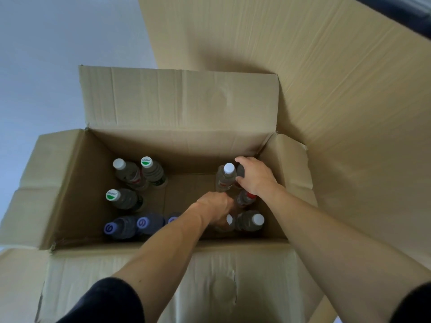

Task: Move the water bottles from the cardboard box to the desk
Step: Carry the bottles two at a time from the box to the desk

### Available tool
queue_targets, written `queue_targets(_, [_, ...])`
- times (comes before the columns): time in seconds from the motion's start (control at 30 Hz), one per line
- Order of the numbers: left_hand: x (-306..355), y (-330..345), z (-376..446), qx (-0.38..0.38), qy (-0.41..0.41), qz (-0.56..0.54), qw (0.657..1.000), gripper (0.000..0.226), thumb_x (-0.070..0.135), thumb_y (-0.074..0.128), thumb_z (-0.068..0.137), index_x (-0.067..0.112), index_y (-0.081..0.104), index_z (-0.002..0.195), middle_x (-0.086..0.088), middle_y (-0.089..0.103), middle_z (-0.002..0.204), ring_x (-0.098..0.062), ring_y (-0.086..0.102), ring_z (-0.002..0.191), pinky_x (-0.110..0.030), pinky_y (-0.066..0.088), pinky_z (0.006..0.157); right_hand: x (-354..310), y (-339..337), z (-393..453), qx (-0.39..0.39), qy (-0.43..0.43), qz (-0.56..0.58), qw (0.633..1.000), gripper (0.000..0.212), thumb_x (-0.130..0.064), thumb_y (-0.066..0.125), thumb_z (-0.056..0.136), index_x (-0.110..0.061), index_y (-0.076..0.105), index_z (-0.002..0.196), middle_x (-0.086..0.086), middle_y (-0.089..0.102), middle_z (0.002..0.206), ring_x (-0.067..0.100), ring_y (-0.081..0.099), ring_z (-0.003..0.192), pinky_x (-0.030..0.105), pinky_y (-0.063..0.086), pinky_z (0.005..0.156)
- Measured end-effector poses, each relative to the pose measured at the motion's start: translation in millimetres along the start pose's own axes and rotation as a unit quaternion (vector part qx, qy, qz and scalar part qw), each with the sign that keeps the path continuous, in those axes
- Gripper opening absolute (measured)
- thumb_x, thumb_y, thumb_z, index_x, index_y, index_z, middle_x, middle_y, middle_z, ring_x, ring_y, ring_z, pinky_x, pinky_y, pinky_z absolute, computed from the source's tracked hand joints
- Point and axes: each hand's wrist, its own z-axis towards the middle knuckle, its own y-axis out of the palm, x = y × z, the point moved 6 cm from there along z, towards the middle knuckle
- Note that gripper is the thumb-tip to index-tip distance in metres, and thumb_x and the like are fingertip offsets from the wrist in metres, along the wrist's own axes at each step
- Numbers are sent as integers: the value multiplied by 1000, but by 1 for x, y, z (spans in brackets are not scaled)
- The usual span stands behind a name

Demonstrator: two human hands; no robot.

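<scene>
While both arms reach into the open brown cardboard box [70, 173], I see my right hand [255, 177] curled round a dark-capped clear bottle [240, 171] right of centre; my left hand [214, 206] grips something hidden. White-capped clear plastic bottles [225, 178] stand upright alongside.

Matt, creased corrugated cardboard for the box [179, 145]. Inside it, clear glossy plastic bottles [130, 174], smooth white plastic caps [119, 163], and toward its near-left corner, purple-tinted plastic ones [121, 227]. Dark matt cloth sleeves [105, 301] before it.
</scene>
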Motion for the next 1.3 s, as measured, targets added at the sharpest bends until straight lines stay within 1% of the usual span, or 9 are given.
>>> queue_targets(0.2, [-18, -4, -3, 37, -43, -68, 996, 34, 25, 71, 89, 14, 65, 121, -9, 67, 114, -28, 66, 103, -40, 57, 89, 1, -2, -1, -2, 3, 1, 1000, 62, -25, 70, 93, -25, 42, 148, 6, 48, 146, 27, 48, 133, 42, 45, 106])
queue_targets(0.4, [-69, -17, -24, 127, -110, -126, 978, 23, 27, 76, 83, 23, 64, 103, -3, 68, 106, -23, 63, 92, -37, 54, 78, -2, 2, 2, -8, -1, -4, 1000, 59, -23, 68, 94, -26, 42, 147, 5, 51, 142, 27, 48, 131, 42, 46, 103])
queue_targets(0.47, [-87, -21, -31, 148, -133, -124, 972, 29, 29, 75, 84, 23, 66, 111, -4, 68, 110, -24, 64, 97, -40, 56, 82, -5, 6, 5, -12, -9, -5, 1000, 57, -22, 67, 94, -26, 43, 146, 4, 52, 140, 27, 49, 129, 40, 45, 99])
queue_targets(0.57, [-111, -26, -40, 165, -161, -107, 967, 39, 30, 73, 87, 19, 64, 123, -6, 67, 117, -27, 65, 105, -41, 55, 86, -10, 14, 10, -25, -18, -6, 999, 61, -18, 68, 94, -25, 42, 148, 4, 51, 143, 28, 48, 131, 40, 45, 102])
queue_targets(0.73, [-137, -17, -48, 163, -188, -106, 963, 35, 29, 69, 90, 19, 64, 123, -7, 65, 120, -29, 62, 109, -42, 54, 90, -17, 29, 19, -39, -23, -6, 999, 71, -13, 71, 91, -23, 38, 153, 7, 49, 146, 30, 49, 133, 42, 45, 107])
queue_targets(0.8, [-143, -9, -49, 174, -195, -128, 957, 35, 28, 69, 90, 19, 63, 123, -7, 61, 120, -28, 60, 112, -43, 52, 92, -18, 33, 23, -32, -21, -13, 999, 71, -12, 71, 91, -23, 39, 152, 7, 49, 145, 31, 51, 131, 41, 47, 104])
queue_targets(0.93, [-155, 2, -49, 221, -210, -190, 933, 34, 25, 70, 87, 21, 61, 119, -4, 53, 114, -28, 58, 108, -42, 51, 84, -18, 41, 33, -30, -21, -28, 999, 63, -11, 72, 89, -21, 47, 146, 7, 47, 138, 33, 57, 121, 40, 51, 96])
queue_targets(1.1, [-170, 22, -36, 239, -202, -280, 907, 59, 22, 85, 73, 18, 61, 126, -7, 57, 118, -28, 59, 110, -40, 49, 93, -15, 52, 41, -14, -25, -10, 1000, 56, -13, 76, 86, -22, 53, 137, 6, 47, 133, 33, 60, 114, 37, 51, 88])
queue_targets(1.3, [-178, 47, -15, 236, -230, -324, 887, 78, 31, 91, 67, 25, 54, 134, -4, 59, 129, -27, 58, 118, -39, 49, 95, -11, 68, 55, -29, -44, 39, 998, 63, -16, 83, 79, -24, 49, 131, 3, 58, 134, 29, 57, 123, 41, 49, 96])
